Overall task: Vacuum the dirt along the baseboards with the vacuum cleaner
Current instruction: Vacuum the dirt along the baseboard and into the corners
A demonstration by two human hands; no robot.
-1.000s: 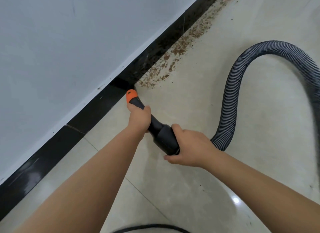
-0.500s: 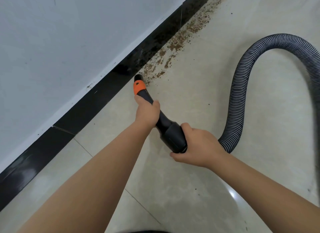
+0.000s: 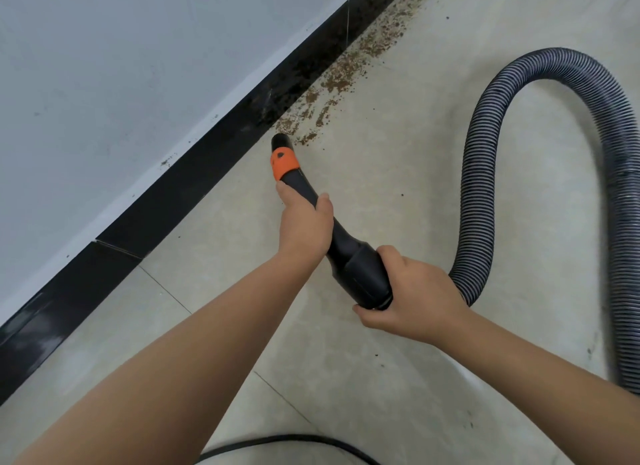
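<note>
Seen from above, a pale wall (image 3: 121,66) fills the left, with a glossy black baseboard (image 3: 194,174) running diagonally along the floor's (image 3: 398,205) left edge toward the far corner. Brown dirt (image 3: 341,78) lies scattered along the baseboard's far stretch, and the nearer stretch looks clean. The vacuum cleaner nozzle (image 3: 282,153), black with an orange band, points at the near end of the dirt, its tip just short of the first crumbs and near the baseboard. The left hand (image 3: 304,225) is wrapped around the nozzle's neck. The right hand (image 3: 412,291) grips the thick black collar behind it, fingers curled underneath. A ribbed grey hose (image 3: 485,194) loops up and away along the floor's right edge. A black cable (image 3: 287,442) curves along the near edge.

Likely risks: a tip held too high, or swept too fast, would scatter crumbs instead of lifting them. Drifting from the baseboard would leave dirt in the seam. The looped hose could pull taut and jerk the nozzle aside. The cable near the feet could trip the person.
</note>
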